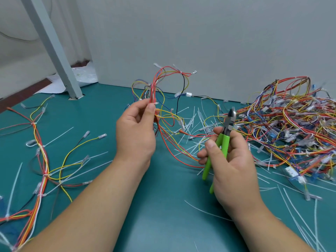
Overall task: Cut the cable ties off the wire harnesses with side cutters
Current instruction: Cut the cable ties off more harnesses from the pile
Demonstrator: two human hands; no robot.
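Observation:
My left hand (135, 131) pinches a wire harness (161, 84) of red, yellow and blue wires, holding it up above the green table (163, 206). A small white cable tie (156, 103) sits on the bundle just beside my thumb. My right hand (231, 160) grips green-handled side cutters (221, 142), jaws pointing up and away, to the right of the harness and apart from it. The harness's loose ends trail down onto the table between my hands.
A big tangled pile of harnesses (291, 128) lies at the right. Another harness (41, 160) with white ties stretches along the left. Cut tie strips (189, 124) litter the middle and right. A grey post (54, 48) and a wall stand behind.

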